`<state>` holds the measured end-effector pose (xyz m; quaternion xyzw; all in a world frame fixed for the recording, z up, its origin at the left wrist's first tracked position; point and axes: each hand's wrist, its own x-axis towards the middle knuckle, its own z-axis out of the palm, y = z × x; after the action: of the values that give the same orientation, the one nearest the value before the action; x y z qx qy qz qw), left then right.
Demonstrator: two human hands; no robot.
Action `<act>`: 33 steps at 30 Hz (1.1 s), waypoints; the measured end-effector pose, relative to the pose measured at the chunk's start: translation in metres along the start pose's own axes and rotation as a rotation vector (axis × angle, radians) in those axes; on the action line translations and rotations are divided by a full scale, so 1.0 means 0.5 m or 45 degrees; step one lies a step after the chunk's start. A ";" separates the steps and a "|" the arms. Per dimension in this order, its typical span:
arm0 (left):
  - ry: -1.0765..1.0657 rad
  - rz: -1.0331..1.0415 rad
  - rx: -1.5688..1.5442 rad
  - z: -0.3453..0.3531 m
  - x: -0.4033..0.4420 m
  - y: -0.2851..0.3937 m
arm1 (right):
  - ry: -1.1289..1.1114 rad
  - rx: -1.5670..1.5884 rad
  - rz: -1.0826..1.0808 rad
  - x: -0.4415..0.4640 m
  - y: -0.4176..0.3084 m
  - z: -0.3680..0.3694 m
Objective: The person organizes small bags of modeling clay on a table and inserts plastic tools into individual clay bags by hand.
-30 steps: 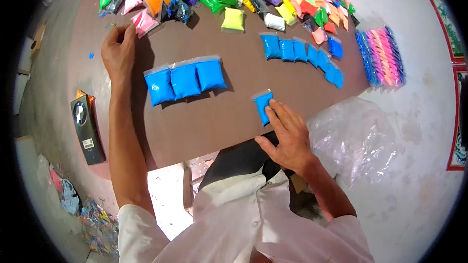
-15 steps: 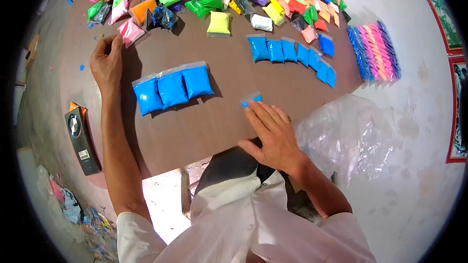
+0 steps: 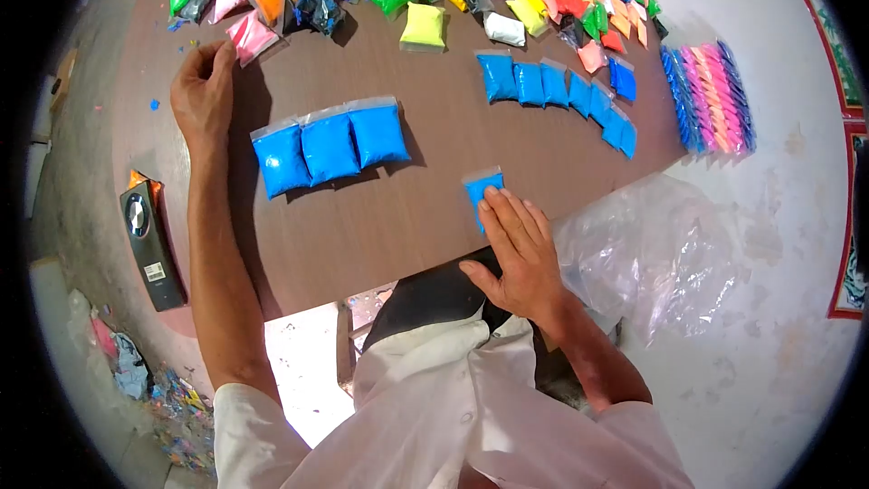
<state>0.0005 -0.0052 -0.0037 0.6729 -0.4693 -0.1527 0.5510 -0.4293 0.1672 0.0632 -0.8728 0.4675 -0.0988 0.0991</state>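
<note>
Covering part of a small blue packet near the worktop's near edge, the right hand kept its grip extended nearly flat | left hand, far left: grip curled beside a pink packet, hold on it could not be told | three larger blue packets lay between the hands

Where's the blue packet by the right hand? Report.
Head view: the blue packet lies just right of centre by the table's near edge, partly covered by the right hand, with three larger packets to its left.
</note>
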 end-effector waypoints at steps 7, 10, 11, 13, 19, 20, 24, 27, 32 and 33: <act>0.024 0.042 -0.012 0.000 0.003 -0.015 | 0.016 0.117 0.038 -0.007 -0.011 -0.010; 0.011 0.037 -0.057 0.002 0.001 -0.026 | 0.235 0.160 0.021 -0.036 -0.017 0.008; 0.005 0.031 -0.090 0.005 0.002 -0.029 | 0.231 0.173 0.018 -0.046 -0.021 0.009; 0.040 0.068 -0.040 0.006 0.004 -0.027 | 0.051 0.034 0.042 -0.053 -0.024 0.014; 0.074 0.057 -0.071 0.011 0.004 -0.023 | 0.069 -0.059 0.008 -0.049 -0.017 0.025; 0.086 0.029 -0.073 0.013 0.002 -0.019 | 0.072 -0.044 0.016 -0.048 -0.015 0.024; 0.101 0.049 0.066 0.006 -0.002 0.002 | 0.086 0.127 0.072 -0.053 0.007 0.032; 0.093 0.045 0.000 0.011 0.003 -0.018 | 0.445 0.170 0.195 -0.046 0.005 0.038; 0.090 -0.001 0.061 0.008 -0.001 -0.004 | 0.314 0.041 0.219 -0.031 0.026 0.017; 0.087 0.016 0.037 0.008 -0.001 -0.004 | 0.310 0.032 0.201 -0.027 0.028 0.017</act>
<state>-0.0017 -0.0073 -0.0071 0.6828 -0.4564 -0.1193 0.5579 -0.4454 0.1714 0.0505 -0.8136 0.5420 -0.2018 0.0601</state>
